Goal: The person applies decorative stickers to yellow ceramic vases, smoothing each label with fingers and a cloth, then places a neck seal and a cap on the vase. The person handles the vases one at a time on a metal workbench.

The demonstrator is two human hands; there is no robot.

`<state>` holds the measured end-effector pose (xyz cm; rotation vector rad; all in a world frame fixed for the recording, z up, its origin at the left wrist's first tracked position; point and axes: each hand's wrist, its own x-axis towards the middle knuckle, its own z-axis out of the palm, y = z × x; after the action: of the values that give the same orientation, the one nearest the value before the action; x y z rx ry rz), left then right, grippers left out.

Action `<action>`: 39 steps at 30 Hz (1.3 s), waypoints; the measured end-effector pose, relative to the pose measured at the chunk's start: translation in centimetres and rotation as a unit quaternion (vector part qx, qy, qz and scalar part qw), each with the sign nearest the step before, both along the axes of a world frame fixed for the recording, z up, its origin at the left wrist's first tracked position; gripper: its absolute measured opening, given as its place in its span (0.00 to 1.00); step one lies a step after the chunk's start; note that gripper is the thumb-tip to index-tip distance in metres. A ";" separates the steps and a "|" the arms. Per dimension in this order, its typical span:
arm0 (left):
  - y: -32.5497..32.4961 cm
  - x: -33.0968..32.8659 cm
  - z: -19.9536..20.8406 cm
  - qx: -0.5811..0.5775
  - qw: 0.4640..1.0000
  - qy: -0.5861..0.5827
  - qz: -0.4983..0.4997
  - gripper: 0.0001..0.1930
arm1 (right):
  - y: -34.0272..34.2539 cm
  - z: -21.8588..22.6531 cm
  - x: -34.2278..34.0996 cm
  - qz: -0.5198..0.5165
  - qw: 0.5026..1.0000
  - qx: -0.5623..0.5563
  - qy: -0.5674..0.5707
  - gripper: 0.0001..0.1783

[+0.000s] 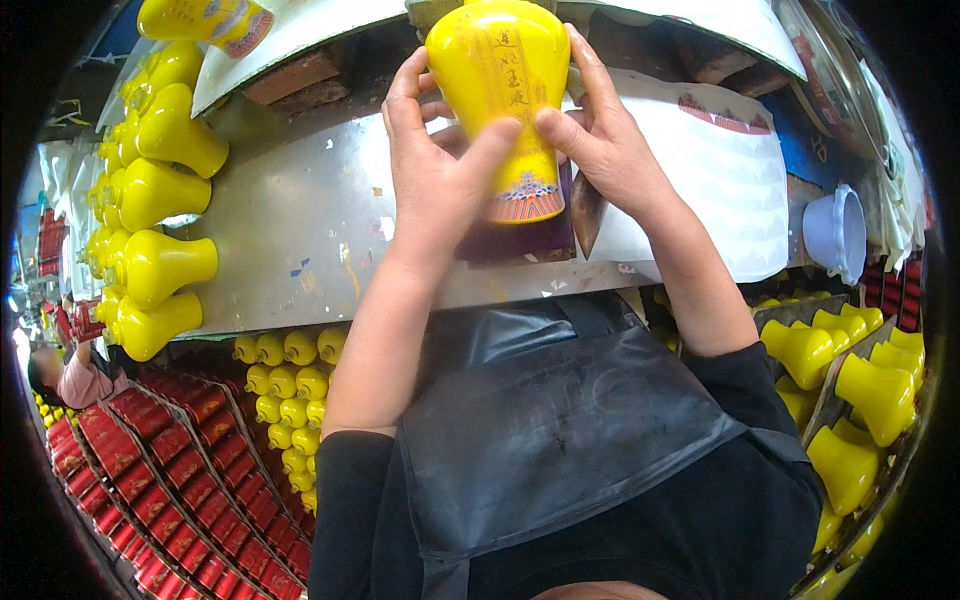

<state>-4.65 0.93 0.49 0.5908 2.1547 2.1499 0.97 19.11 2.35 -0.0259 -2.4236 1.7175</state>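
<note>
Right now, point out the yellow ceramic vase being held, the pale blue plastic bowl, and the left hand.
yellow ceramic vase point(497, 70), head view, upper body.
pale blue plastic bowl point(835, 232), head view, its side wall.
left hand point(435, 180), head view, back of hand.

The scene is brightly and evenly lit; soft glare is seen on the metal counter, and edges are bent and darkened by fisheye distortion.

Red rectangular boxes packed in tight diagonal rows, lower left, gold marks on lids. Label on the held yellow bottle: red characters on the body, red-blue patterned band at its base. White bag right of centre, red print at top.
</note>
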 end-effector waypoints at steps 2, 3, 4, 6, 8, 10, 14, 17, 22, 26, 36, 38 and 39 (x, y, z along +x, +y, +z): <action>-0.2 -0.1 0.1 -0.004 1.000 -0.001 -0.002 0.48 | 0.0 0.0 0.1 -0.004 1.000 0.016 -0.009 0.51; -0.2 -0.1 0.1 -0.006 1.000 -0.001 -0.003 0.48 | 0.0 0.0 0.2 0.005 1.000 0.005 -0.012 0.51; -0.3 -0.2 0.1 -0.010 1.000 0.005 -0.002 0.48 | 0.0 0.0 0.3 0.005 1.000 -0.006 -0.019 0.51; -0.3 -0.2 0.2 0.004 1.000 -0.011 -0.006 0.48 | 0.0 0.0 0.4 0.003 0.999 -0.021 -0.033 0.52; -0.3 -0.2 0.2 0.014 1.000 -0.017 -0.011 0.48 | -0.1 -0.1 0.4 -0.005 0.998 -0.024 -0.056 0.53; -0.3 -0.1 0.3 0.018 0.999 -0.024 -0.014 0.48 | -0.2 -0.2 0.5 -0.007 0.999 -0.017 -0.029 0.52; -0.4 0.1 0.1 0.001 1.000 -0.019 -0.011 0.48 | -0.1 -0.3 0.5 -0.003 0.999 -0.030 -0.033 0.52; -0.4 0.1 0.0 -0.034 0.999 0.014 -0.004 0.47 | 0.6 0.3 0.3 -0.014 0.999 -0.028 -0.012 0.44; -0.6 -0.3 0.5 -0.148 0.978 0.150 0.015 0.45 | 1.9 3.1 -1.2 -0.077 0.993 -0.053 0.065 0.23; -0.1 -0.7 0.9 -0.247 0.935 0.249 0.049 0.46 | 1.7 5.6 -3.2 -0.064 0.993 0.090 0.041 0.27; 0.4 -0.6 1.3 -0.276 0.933 0.226 0.037 0.52 | 0.1 6.9 -5.1 -0.090 0.986 0.132 -0.038 0.33; 0.5 -0.5 1.3 -0.270 0.935 0.225 0.038 0.52 | 0.2 6.7 -5.0 -0.091 0.988 0.122 -0.035 0.32; 0.5 -0.5 1.3 -0.266 0.936 0.226 0.040 0.52 | 0.3 6.6 -4.9 -0.091 0.987 0.127 -0.034 0.32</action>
<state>-5.16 1.40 1.76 1.0246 2.8747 1.4318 -3.90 19.42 8.95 -0.2689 -2.5783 1.3439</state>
